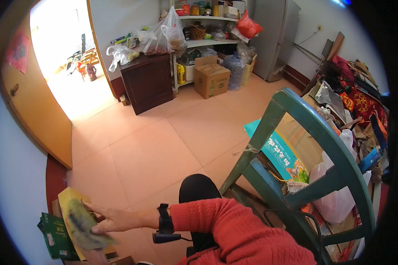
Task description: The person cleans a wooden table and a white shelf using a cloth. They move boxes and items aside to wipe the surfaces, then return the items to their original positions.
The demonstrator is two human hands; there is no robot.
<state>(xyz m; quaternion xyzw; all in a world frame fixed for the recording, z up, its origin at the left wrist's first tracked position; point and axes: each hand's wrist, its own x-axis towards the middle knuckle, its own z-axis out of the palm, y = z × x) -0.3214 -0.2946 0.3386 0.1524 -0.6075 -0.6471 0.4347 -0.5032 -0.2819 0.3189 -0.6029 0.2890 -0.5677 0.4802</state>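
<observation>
My right hand [114, 218] reaches across to the lower left and grips a blurred greenish-grey cloth [81, 220] with dark patches. Behind and under the cloth stands a yellow cardboard box [69, 195], partly covered by it. A small part of my left hand [97, 257] shows at the bottom edge, below the cloth. Blur and the cloth hide its fingers, so its hold is unclear. Dark green printed cartons [56, 235] lean beside the yellow box.
A green wooden chair [321, 109] stands at right before a heap of bags and textiles [361, 99]. Ahead are a dark cabinet [149, 82], a cardboard carton [212, 79], loaded shelves [212, 43] and a refrigerator [268, 39]. An open door [36, 99] is at left.
</observation>
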